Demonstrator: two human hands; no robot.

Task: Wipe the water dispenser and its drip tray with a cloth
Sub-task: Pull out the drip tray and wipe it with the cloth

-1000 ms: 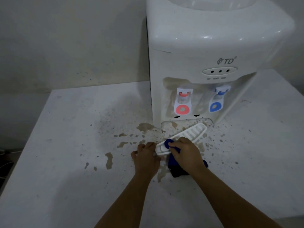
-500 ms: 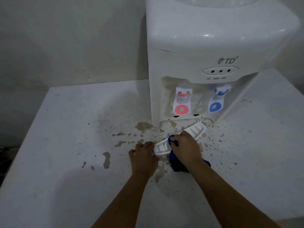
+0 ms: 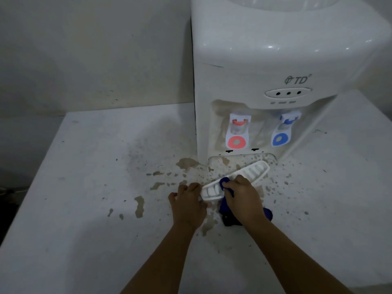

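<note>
A white water dispenser (image 3: pixel 286 60) stands at the back of the table, with a red tap (image 3: pixel 237 133) and a blue tap (image 3: pixel 283 132). The white slotted drip tray (image 3: pixel 252 171) is out of the dispenser and lies slanted just in front of it. My left hand (image 3: pixel 187 205) grips the tray's near left end. My right hand (image 3: pixel 244 196) presses a dark blue cloth (image 3: pixel 224 184) onto the tray's middle. The rest of the cloth hangs down under that hand onto the table.
The white table (image 3: pixel 84 187) carries brown stains and splashes (image 3: pixel 186 163) around the dispenser's base and under my hands. The dispenser's open tray recess (image 3: pixel 239 160) is also stained. A plain wall (image 3: pixel 95 49) stands behind. The table's left edge drops into dark floor.
My right hand with the cloth has slid a little up along the tray, away from its near left end. My left hand keeps its hold on that end.
</note>
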